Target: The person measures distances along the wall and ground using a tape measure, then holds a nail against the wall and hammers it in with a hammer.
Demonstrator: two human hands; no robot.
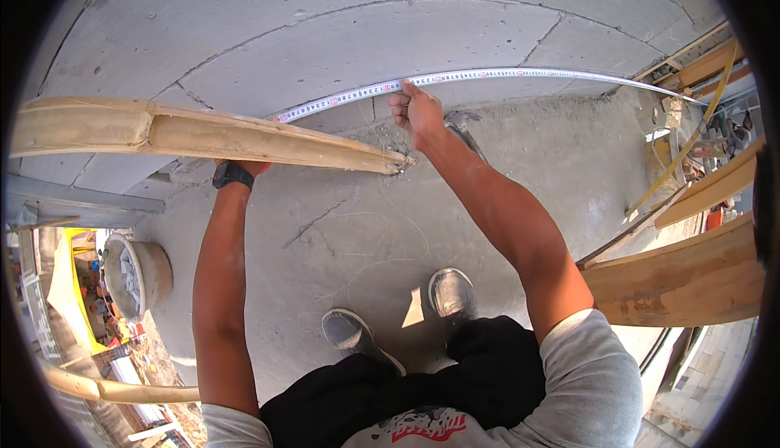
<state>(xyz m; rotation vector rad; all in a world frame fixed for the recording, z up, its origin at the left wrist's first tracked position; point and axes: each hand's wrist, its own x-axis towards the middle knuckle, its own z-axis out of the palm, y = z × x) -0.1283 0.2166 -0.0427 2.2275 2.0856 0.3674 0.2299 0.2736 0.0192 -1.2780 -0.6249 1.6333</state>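
Right hand (pixel 418 112) touches tape measure (pixel 487 73) along floor's (pixel 284 285) wall-side edge, pinch unclear; left hand (pixel 246 164) mostly behind wooden pole (pixel 236 135), grip can't tell.

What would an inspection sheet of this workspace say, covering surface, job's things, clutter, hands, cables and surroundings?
Surface: grey concrete floor, dusty, with a dark crack-like line.
Job's things: white tape measure blade stretched along the block wall; its left end disappears behind a wooden beam.
Clutter: round bucket with pale contents; dark object near the right wrist, unidentifiable.
Left hand: mostly hidden behind the beam, grip unclear; dark wristwatch on its wrist.
Right hand: one fingertip at the blade, other fingers curled.
Cables: nothing seen; only a thin string on the floor.
Surroundings: yellow sheet at left, timber board at right.
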